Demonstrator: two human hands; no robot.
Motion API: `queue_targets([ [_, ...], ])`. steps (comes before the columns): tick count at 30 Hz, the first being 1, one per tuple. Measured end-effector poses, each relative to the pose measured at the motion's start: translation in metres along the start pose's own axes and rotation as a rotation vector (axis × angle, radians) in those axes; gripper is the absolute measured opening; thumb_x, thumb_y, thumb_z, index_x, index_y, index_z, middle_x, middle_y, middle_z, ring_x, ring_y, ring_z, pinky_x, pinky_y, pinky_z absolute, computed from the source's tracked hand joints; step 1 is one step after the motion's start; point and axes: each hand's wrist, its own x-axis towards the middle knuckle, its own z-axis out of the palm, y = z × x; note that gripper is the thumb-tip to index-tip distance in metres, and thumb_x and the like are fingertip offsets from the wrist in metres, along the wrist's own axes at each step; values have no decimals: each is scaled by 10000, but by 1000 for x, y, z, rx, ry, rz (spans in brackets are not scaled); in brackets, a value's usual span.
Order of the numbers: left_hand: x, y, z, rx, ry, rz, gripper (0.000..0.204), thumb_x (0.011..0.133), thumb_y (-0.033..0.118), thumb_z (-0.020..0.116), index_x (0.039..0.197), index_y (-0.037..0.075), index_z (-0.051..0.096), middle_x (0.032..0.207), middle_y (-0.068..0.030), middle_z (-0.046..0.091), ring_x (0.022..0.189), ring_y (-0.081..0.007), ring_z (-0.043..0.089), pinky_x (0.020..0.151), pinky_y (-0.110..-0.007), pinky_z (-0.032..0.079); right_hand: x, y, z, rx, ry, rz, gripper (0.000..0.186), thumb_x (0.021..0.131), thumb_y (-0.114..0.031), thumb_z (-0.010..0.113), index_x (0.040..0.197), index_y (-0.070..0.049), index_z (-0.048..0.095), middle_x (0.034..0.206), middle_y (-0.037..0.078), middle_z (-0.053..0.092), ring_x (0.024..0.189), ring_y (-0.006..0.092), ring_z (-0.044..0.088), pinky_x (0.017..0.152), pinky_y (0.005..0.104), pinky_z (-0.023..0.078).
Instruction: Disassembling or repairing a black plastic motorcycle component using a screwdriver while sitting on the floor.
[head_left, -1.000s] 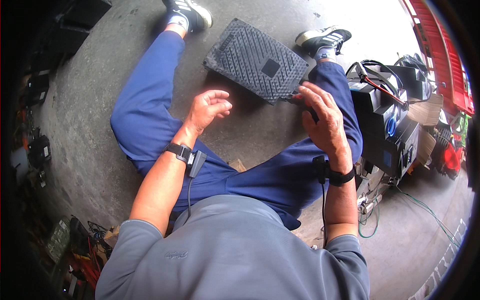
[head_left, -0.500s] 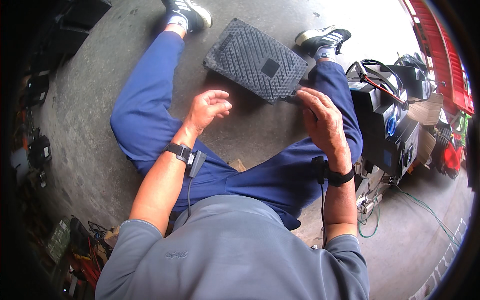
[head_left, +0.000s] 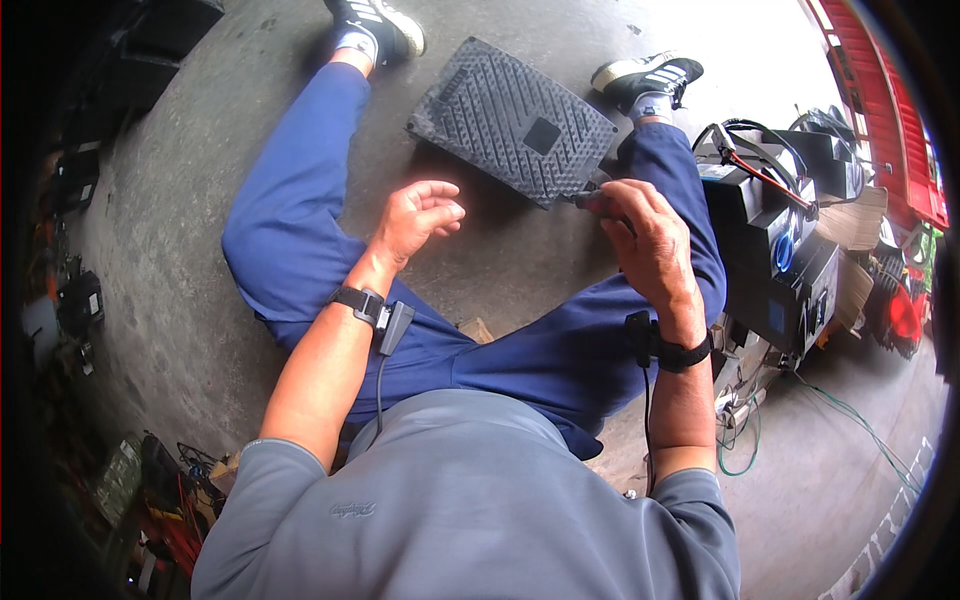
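A flat black box (head_left: 490,115) with slanting ribs and a small smooth square on its upper face lies on the floor between my feet. My left hand (head_left: 412,222) hovers before its near left side, fingers loosely bent, thumb apart, holding nothing. At the box's near right corner, my right hand (head_left: 650,240) has its fingertips closed round a short dark piece with a bit of red (head_left: 594,203), seemingly a lead or connector. My fingers hide most of that piece, so its exact kind is unclear.
Black battery-like boxes (head_left: 770,250) with cables stand beside my right knee, blue-handled scissors (head_left: 783,252) on them. A thin green wire (head_left: 850,412) trails over the floor at right. Red slatted panel (head_left: 885,110) stands far right. Dark clutter lines the left edge.
My right hand's fingers have curled in at the box's corner, and a reddish piece now shows at their tips. The left hand and the box look the same.
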Motion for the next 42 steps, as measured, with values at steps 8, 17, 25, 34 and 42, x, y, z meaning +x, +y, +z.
queue_targets([
  [8,1,-3,0,-9,-17,18,400,891,144,699,1240,-9,579,994,-116,711,834,-171,698,730,-283,556,1,1,-1,52,16,-7,446,715,30,751,1129,-77,623,961,92,663,894,278,678,756,361,554],
  [17,-1,0,-1,17,6,-9,408,888,152,706,1239,-12,579,999,-111,710,837,-170,698,730,-280,555,4,-8,-3,29,-45,112,417,721,11,763,1102,-98,634,939,62,654,838,240,685,693,342,560],
  [25,4,-4,2,-15,-14,16,386,900,114,692,1248,-7,578,1017,-125,712,845,-178,702,727,-281,564,-2,-1,4,-29,37,139,376,716,-50,792,1044,-111,618,887,52,623,781,243,670,648,356,550],
  [34,1,-5,-3,-9,1,11,366,904,97,673,1243,2,573,1002,-102,710,831,-168,698,721,-270,560,-2,2,12,6,100,134,329,704,-129,824,906,-95,566,831,47,582,759,262,641,624,387,525],
  [42,0,0,1,11,11,6,354,919,94,650,1247,-6,564,1005,-113,705,822,-171,691,713,-267,556,-7,2,15,33,139,150,328,718,-115,810,921,-79,554,856,77,573,778,288,641,638,393,530],
])
